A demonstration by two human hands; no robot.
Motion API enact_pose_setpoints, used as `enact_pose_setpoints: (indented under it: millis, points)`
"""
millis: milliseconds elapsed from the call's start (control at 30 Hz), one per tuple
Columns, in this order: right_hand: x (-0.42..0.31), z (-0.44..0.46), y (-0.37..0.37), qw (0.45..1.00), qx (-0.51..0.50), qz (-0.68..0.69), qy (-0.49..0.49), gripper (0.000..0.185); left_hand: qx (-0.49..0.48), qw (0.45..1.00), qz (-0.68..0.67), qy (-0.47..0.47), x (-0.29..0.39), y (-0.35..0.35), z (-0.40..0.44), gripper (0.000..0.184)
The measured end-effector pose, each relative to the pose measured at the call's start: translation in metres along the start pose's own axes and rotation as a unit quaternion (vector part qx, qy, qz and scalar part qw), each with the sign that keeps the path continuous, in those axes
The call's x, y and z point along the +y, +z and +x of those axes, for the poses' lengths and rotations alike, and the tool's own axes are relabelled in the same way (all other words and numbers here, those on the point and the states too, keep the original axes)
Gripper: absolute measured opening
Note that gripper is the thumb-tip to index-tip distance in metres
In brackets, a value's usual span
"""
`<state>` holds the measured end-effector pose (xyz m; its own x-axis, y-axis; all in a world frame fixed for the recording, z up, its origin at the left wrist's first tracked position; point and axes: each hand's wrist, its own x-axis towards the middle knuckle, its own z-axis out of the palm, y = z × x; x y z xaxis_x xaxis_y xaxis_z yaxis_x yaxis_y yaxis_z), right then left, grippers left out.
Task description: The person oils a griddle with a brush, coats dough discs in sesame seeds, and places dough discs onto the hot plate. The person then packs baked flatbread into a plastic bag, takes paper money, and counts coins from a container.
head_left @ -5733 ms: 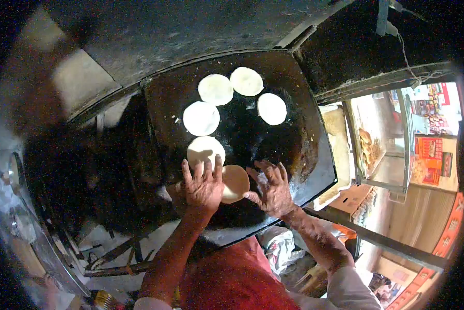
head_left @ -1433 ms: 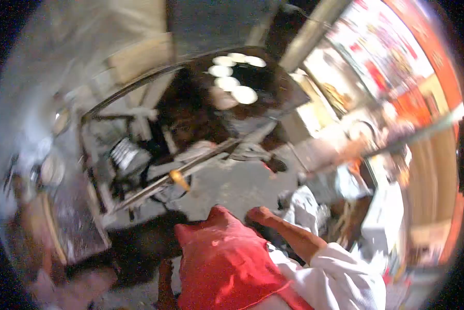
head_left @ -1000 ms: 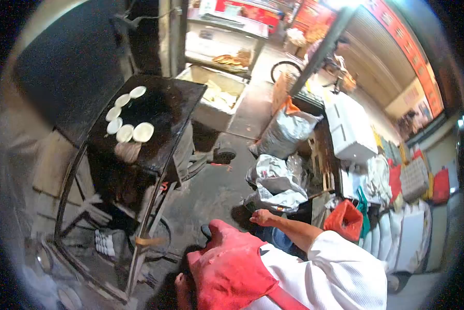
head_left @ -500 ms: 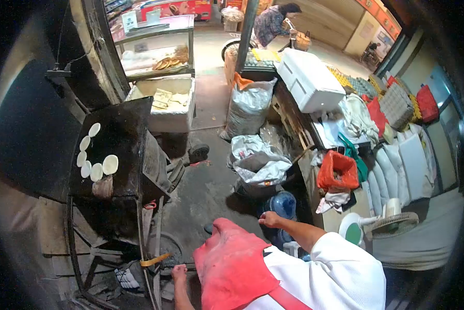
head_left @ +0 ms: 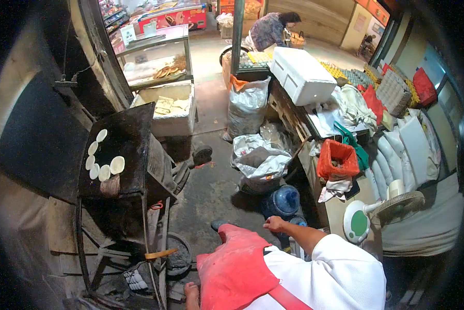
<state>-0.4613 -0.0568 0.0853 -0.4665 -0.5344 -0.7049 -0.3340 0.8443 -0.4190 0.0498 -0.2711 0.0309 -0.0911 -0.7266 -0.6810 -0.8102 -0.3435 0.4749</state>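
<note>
My right hand (head_left: 276, 223) hangs in the air by my side, fingers loosely curled, with nothing visible in it. It is nearest to a blue water jug (head_left: 281, 200) on the floor, apart from it. Low beside my red apron (head_left: 232, 263), my left hand (head_left: 191, 292) is partly cut off; its visible fingers look curled and nothing shows in them. On the left, several pale dough rounds (head_left: 117, 165) lie in a curve on a black griddle top (head_left: 123, 137). A brown cloth or pad (head_left: 110, 186) sits at its near edge.
A foam box (head_left: 183, 121) of pale flat pieces stands past the griddle. White sacks (head_left: 263, 157) stand along the right counter, which bears a white foam box (head_left: 301, 75), egg trays (head_left: 394, 95) and a red-lined bin (head_left: 337, 159). A fan (head_left: 357, 222) is close right. Someone bends outside.
The view has shifted slightly, and the griddle and jug sit a little further right in it. My left hand has dropped lower beside the apron. A shoe tip shows more ahead of the apron.
</note>
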Motion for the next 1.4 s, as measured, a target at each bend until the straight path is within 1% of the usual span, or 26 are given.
enact_pose_setpoints:
  millis: [100, 133, 200, 333, 400, 533, 600, 633, 700, 767, 800, 833, 867, 933, 1000, 1033, 1067, 1100, 1133, 1167, 1200, 1233, 1267, 1300, 1333, 1400]
  points:
    - [-0.024, -0.001, -0.015, 0.999, 0.013, -0.032, -0.017, 0.042, 0.015, 0.999, 0.02, 0.03, -0.002, -0.001, 0.002, 0.031]
    - [-0.022, 0.0, -0.014, 0.999, 0.031, -0.009, -0.02, 0.042, 0.014, 0.999, 0.02, 0.03, -0.006, 0.002, 0.006, 0.031]
    - [-0.021, -0.001, -0.016, 0.999, 0.023, -0.017, -0.016, 0.043, 0.012, 0.998, -0.036, 0.049, -0.026, 0.017, 0.04, 0.037]
    - [-0.002, -0.007, -0.013, 0.999, 0.014, -0.027, -0.014, 0.043, -0.017, 0.996, -0.083, 0.002, -0.007, 0.032, 0.042, 0.04]
    - [0.009, -0.012, -0.014, 0.999, 0.011, -0.031, 0.0, 0.044, -0.005, 0.999, -0.031, 0.04, 0.008, 0.034, 0.026, 0.041]
    - [0.022, -0.01, -0.022, 0.998, -0.024, -0.025, 0.055, 0.044, -0.037, 0.998, -0.048, -0.011, 0.008, 0.042, 0.016, 0.037]
    - [0.031, 0.002, -0.027, 0.998, -0.028, -0.02, 0.044, 0.043, -0.033, 0.998, -0.05, -0.002, 0.054, 0.032, -0.026, 0.037]
    - [0.034, 0.008, -0.03, 0.999, -0.029, -0.015, 0.036, 0.043, -0.032, 0.998, -0.047, -0.005, 0.055, 0.036, -0.023, 0.037]
    - [0.036, 0.024, -0.041, 0.999, -0.023, -0.005, 0.026, 0.042, -0.031, 0.997, 0.072, 0.005, 0.049, 0.045, -0.011, 0.041]
    - [0.039, 0.044, -0.052, 0.999, -0.015, 0.018, 0.025, 0.04, -0.084, 0.994, -0.028, -0.065, 0.003, 0.072, 0.036, 0.04]
    - [0.042, 0.061, -0.06, 1.0, -0.003, 0.004, 0.003, 0.039, -0.105, 0.986, -0.075, -0.104, -0.013, 0.084, 0.056, 0.04]
    - [0.043, 0.072, -0.071, 1.0, 0.009, -0.011, -0.018, 0.038, -0.115, 0.987, -0.064, -0.096, 0.014, 0.077, 0.054, 0.037]
    - [0.046, 0.084, -0.084, 1.0, 0.001, 0.001, -0.018, 0.037, -0.119, 0.991, -0.027, -0.054, 0.045, 0.074, 0.054, 0.035]
    - [0.039, 0.107, -0.118, 0.999, 0.0, 0.034, -0.017, 0.036, -0.115, 0.986, 0.083, 0.082, 0.102, 0.074, 0.058, 0.03]
    - [0.039, 0.126, -0.15, 0.996, 0.038, 0.084, -0.012, 0.038, -0.102, 0.956, 0.164, 0.222, 0.18, 0.079, 0.051, 0.026]
    - [0.041, 0.132, -0.166, 0.991, 0.07, 0.114, -0.011, 0.04, -0.112, 0.953, 0.174, 0.221, 0.239, 0.081, 0.034, 0.026]
    - [0.044, 0.141, -0.183, 0.991, 0.076, 0.113, -0.008, 0.045, -0.131, 0.979, 0.082, 0.134, 0.309, 0.085, 0.017, 0.025]
    - [0.044, 0.143, -0.205, 0.99, 0.082, 0.116, -0.007, 0.045, -0.144, 0.988, -0.015, 0.048, 0.354, 0.093, 0.014, 0.024]
    - [0.042, 0.138, -0.229, 0.988, 0.093, 0.123, -0.003, 0.045, -0.146, 0.988, -0.013, 0.054, 0.371, 0.1, 0.026, 0.024]
    - [0.044, 0.139, -0.251, 0.987, 0.103, 0.127, -0.002, 0.046, -0.127, 0.988, 0.03, 0.085, 0.385, 0.108, 0.042, 0.024]
    - [0.059, 0.149, -0.257, 0.975, 0.19, 0.114, -0.033, 0.043, -0.105, 0.985, 0.07, 0.117, 0.401, 0.116, 0.054, 0.024]
    - [0.065, 0.148, -0.272, 0.961, 0.243, 0.128, -0.023, 0.042, -0.101, 0.985, 0.064, 0.123, 0.43, 0.123, 0.052, 0.024]
    - [0.073, 0.144, -0.285, 0.945, 0.293, 0.143, -0.011, 0.04, -0.104, 0.979, 0.071, 0.16, 0.455, 0.127, 0.047, 0.024]
    - [0.076, 0.135, -0.301, 0.934, 0.334, 0.129, -0.005, 0.04, -0.108, 0.972, 0.079, 0.195, 0.474, 0.13, 0.041, 0.025]
    - [0.08, 0.127, -0.317, 0.92, 0.376, 0.115, 0.0, 0.04, -0.105, 0.971, 0.076, 0.199, 0.485, 0.134, 0.04, 0.025]
    - [0.094, 0.112, -0.343, 0.894, 0.432, 0.109, -0.031, 0.041, -0.133, 0.956, 0.06, 0.254, 0.5, 0.141, 0.042, 0.023]
